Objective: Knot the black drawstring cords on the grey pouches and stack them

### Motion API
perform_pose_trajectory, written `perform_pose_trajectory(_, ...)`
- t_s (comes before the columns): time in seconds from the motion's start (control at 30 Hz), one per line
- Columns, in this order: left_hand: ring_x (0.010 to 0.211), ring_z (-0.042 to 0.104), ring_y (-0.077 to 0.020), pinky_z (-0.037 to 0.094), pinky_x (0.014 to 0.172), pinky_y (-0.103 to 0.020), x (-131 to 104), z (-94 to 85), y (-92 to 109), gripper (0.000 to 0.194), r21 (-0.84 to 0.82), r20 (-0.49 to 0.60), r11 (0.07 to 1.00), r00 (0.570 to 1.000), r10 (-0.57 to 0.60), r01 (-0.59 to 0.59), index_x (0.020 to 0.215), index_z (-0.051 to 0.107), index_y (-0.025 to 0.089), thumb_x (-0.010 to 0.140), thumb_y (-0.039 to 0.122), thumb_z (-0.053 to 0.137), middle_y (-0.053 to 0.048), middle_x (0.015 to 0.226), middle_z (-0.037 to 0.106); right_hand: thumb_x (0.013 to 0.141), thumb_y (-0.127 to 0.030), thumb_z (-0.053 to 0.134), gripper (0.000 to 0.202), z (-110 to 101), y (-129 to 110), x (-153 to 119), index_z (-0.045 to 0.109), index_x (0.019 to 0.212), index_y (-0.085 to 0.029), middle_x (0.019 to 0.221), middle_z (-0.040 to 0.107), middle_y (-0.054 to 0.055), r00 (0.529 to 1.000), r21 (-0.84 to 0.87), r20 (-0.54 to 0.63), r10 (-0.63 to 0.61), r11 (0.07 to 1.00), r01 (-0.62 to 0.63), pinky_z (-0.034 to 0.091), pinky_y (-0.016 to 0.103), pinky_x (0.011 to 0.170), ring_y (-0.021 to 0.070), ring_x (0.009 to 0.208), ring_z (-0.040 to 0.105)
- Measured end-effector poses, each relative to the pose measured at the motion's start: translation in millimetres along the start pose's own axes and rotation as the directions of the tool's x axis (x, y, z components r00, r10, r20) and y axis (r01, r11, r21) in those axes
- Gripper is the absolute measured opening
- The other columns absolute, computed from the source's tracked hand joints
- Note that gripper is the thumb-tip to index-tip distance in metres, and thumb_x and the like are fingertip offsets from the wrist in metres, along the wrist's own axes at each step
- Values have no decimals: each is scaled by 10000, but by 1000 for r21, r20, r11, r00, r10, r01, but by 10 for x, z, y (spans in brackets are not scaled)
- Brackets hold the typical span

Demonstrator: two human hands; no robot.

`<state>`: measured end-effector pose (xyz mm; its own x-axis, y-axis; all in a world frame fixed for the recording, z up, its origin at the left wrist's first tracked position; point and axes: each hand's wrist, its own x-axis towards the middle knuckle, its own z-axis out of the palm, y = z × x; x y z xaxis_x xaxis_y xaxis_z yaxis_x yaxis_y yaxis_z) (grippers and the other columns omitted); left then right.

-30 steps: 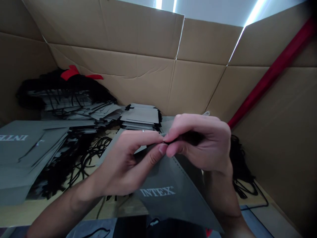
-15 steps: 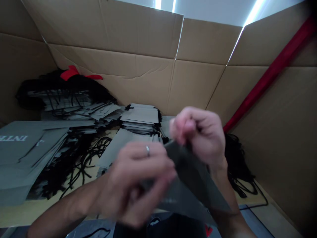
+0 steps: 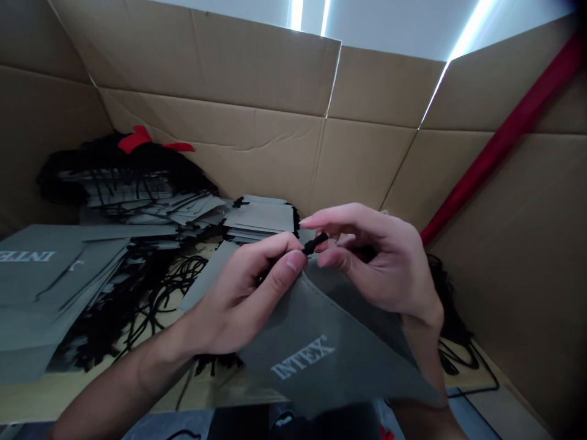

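Black cord knot [image 3: 315, 244], unseen a second ago, now shows, apparently tied | left hand [image 3: 245, 293] pinches its base at the gray INTEX bag [image 3: 321, 348] | right hand [image 3: 383, 260], fingers parted, curls beside it | bag hangs over tabletop's [image 3: 220, 392] edge

The bag [image 3: 316, 342] is an even grey, with INTEX printed in white letters and a thin stitched line along its edge. The knotted cord [image 3: 315, 243] is solid black. The flat bags [image 3: 50, 293] at the left are the same grey, lettered in white, with black cords. The stack [image 3: 259, 215] in the middle is paler grey, trimmed with black. A bright red strip [image 3: 135, 139] tops the black-and-grey pile [image 3: 128, 186]. The cardboard [image 3: 206, 116] is brown, the band [image 3: 504, 146] dark red, the table [image 3: 27, 403] pale yellow.
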<state>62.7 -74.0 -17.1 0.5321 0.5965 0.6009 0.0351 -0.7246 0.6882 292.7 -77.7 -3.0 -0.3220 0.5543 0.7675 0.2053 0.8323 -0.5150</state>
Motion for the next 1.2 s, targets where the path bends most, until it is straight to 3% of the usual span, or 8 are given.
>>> perform_pose_trajectory(0.17,662,459,-102,394,596,-238,14,-24,7,322,65,42,997,999,32,-35,895,624,190,1186,263,505,48,746,506,1003,-208,881,66,63,14,17,852,1023,-263,963,839,-5,996,-14,-45,-82,997,82,606,232,627,137,800,770)
perform_pose_trajectory(0.43,646,488,-102,381,597,-262,-32,-11,-39,236,317,73,926,979,191,-204,976,607,184,1158,142,463,38,772,582,1015,-211,865,60,92,-47,-7,827,1054,-237,903,804,0,1000,67,-8,-4,998,5,626,238,600,139,712,776)
perform_pose_trajectory(0.63,612,449,-80,348,559,-246,-29,-10,-70,282,269,31,942,980,199,-200,913,569,190,1172,155,463,50,741,541,923,-211,966,290,102,-12,18,847,1187,-224,993,814,12,999,34,14,-30,999,30,527,192,534,116,760,718)
perform_pose_trajectory(0.8,600,414,-71,345,561,-233,-23,-20,-60,288,232,61,956,984,170,-180,917,566,193,1188,174,471,72,718,497,921,-190,970,199,112,63,43,834,1064,-207,958,807,-5,990,0,35,-135,991,136,499,207,574,96,740,669)
perform_pose_trajectory(0.93,609,441,-78,369,586,-242,-21,-10,-68,301,320,78,937,990,118,-137,890,565,189,1172,154,466,65,726,533,1004,-200,875,106,141,72,49,773,978,-203,910,773,-1,990,-115,27,-140,983,142,565,255,668,132,764,706)
perform_pose_trajectory(1.1,782,668,-131,493,732,-263,-38,20,-107,201,500,13,850,982,186,-168,972,653,176,1118,144,519,1,870,706,1079,-129,717,126,197,43,50,719,974,-199,927,778,13,981,-272,58,-183,943,192,612,255,796,149,856,740)
perform_pose_trajectory(1.2,691,662,-131,460,647,-268,-60,40,-128,151,571,-47,812,983,180,-121,1027,672,183,1079,139,538,21,822,711,1080,-97,689,139,242,36,36,704,985,-197,930,765,4,973,-329,69,-221,916,231,603,237,828,136,858,718)
